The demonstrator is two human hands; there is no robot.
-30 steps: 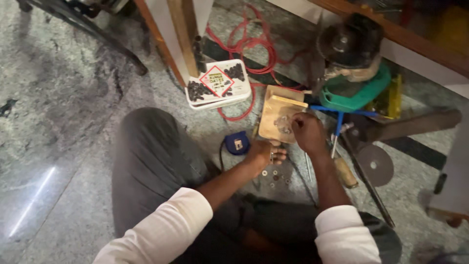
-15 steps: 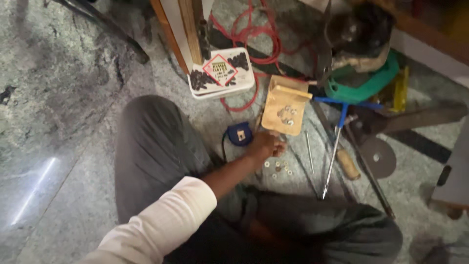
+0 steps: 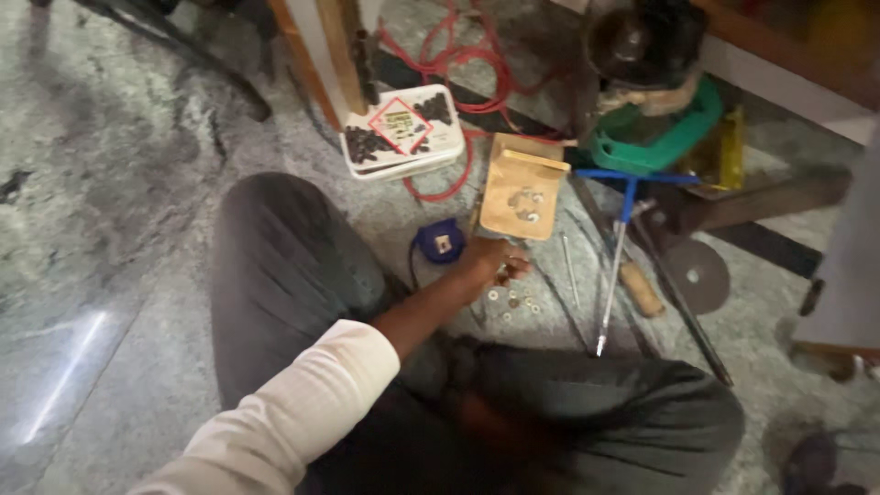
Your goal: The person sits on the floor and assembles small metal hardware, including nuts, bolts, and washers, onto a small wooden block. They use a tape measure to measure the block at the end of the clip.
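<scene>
Head view shows my left hand (image 3: 490, 261) on the floor, fingers curled over small washers (image 3: 513, 298) beside a blue tape measure (image 3: 442, 243); whether it pinches one I cannot tell. They look light, hard, slippery; best pinched by the edges.

Left hand (image 3: 490, 264) rests on the floor among small washers (image 3: 513, 301) — fingers apparently curled — beside a blue tape measure (image 3: 442, 242).
</scene>
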